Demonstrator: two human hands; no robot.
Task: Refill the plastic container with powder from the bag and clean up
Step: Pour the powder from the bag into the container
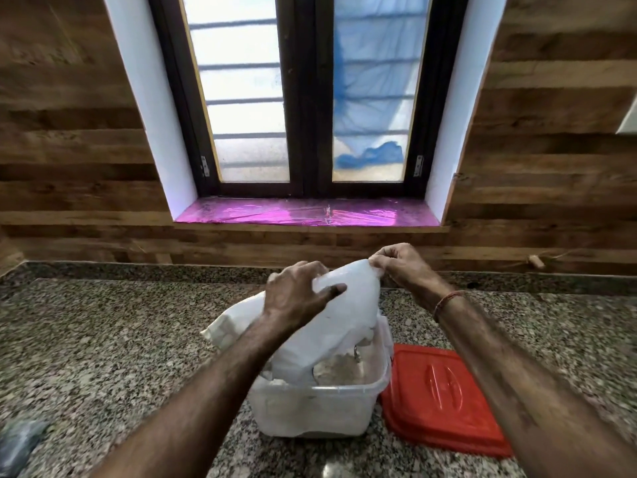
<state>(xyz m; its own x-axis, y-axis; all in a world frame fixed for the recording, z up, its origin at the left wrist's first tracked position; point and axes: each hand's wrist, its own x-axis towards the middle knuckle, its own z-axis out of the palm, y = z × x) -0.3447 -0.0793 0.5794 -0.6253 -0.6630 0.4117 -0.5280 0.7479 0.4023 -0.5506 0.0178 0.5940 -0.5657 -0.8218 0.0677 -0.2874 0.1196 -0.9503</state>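
Observation:
A white plastic bag (348,315) is held tilted, mouth down, over a clear plastic container (313,407) on the granite counter. My left hand (296,294) grips the bag's upper left side. My right hand (401,263) pinches the bag's raised top corner. Pale powder (339,370) lies inside the container under the bag's mouth. The bag's lower part rests inside the container and hides its far-left corner. The red lid (441,398) lies flat on the counter just right of the container.
Speckled granite counter (103,339) runs left and right, with a raised back edge against a wood-panelled wall. A window with a pink-lined sill (306,213) is behind. A dark blurred object (17,443) sits at the near left corner.

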